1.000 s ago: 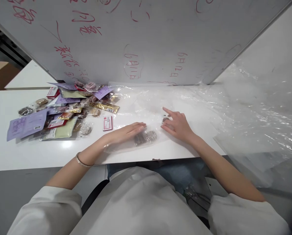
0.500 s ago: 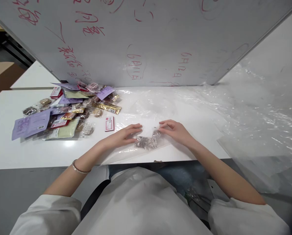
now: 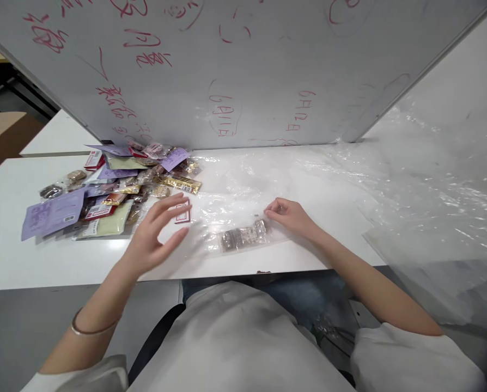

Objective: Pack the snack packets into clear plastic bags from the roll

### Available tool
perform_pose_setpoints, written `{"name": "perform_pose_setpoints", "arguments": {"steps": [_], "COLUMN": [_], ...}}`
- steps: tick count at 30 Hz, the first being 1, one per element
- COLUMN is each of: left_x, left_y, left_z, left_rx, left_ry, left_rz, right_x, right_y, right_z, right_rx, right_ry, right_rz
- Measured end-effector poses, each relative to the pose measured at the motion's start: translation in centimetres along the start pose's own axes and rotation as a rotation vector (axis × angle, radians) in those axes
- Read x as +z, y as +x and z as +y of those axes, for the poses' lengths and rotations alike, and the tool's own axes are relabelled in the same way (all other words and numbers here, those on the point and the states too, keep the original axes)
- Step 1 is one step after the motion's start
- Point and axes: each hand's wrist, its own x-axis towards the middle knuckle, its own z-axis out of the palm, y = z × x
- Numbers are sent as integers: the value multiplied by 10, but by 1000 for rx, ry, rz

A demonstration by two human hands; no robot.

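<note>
My left hand is raised over the table with fingers apart and holds nothing. Its fingertips partly cover a small red-and-white box, and I cannot tell whether they touch it. In front of me lies a clear plastic bag holding several dark and pale wrapped pieces in a short row. At the row's right end, my right hand is closed, with thumb and fingertips pinching the bag's plastic. Left of my left hand spreads a heap of packaged snacks, with purple pouches, gold sachets and clear packets.
A whiteboard with red writing stands upright along the back of the white table. Large crumpled plastic sheeting covers the right side and hangs past the table's edge. A brown cardboard box is at far left.
My left hand has let go of the bag's left side and moved left, up to the small box. The row of wrapped pieces now shows uncovered. My right hand stays nearly in place.
</note>
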Motion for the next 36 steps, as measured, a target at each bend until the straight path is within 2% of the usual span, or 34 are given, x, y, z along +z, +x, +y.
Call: {"name": "perform_pose_setpoints", "arguments": {"steps": [1, 2, 3, 5, 7, 10, 12, 13, 14, 16, 18, 20, 24, 26, 29, 33, 36], "left_x": [6, 17, 31, 64, 93, 113, 113, 111, 109, 106, 103, 98, 75, 60, 42, 33, 39], "left_y": [-3, -4, -4, -1, 5, 15, 20, 22, 24, 26, 29, 31, 35, 35, 36, 38, 37], "left_z": [13, 24, 34, 43, 39, 22, 14, 12, 11, 10, 9, 6, -6, -14, -27, -41, -46], "left_rx": [110, 241, 316, 290, 209, 183, 196, 199, 197, 190, 189, 186, 70, -6, -141, -398, -503], "left_ry": [72, 102, 127, 256, 371, 393, 380, 375, 367, 339, 295, 240, 123, 43, -134, -317, -384], "left_rz": [22, -37, -149, -304, -344, -388, -418, -434, -451, -479, -507, -547, -628, -634, -620, -538, -414], "right_x": [2, 3, 4, 6, 8, 10, 9, 9, 8, 5, 2, 0, -9, -18, -37, -60, -66], "right_y": [1, 2, 2, 4, 6, 4, -3, -9, -15, -28, -36, -38, -29, -27, -27, -20, -8], "right_z": [1, 2, 3, 5, 7, 9, 7, 6, 4, 2, 5, 13, 29, 29, 13, -8, -6], "right_rx": [-1, 0, 2, -4, -33, -181, -328, -415, -508, -679, -739, -673, -472, -411, -302, 5, 218], "right_ry": [2, 2, -2, -26, -66, -229, -442, -556, -655, -766, -786, -769, -671, -590, -469, -307, -150], "right_rz": [17, 34, 49, 72, 77, 174, 297, 313, 266, 26, -203, -265, -193, -203, -279, -367, -412]}}
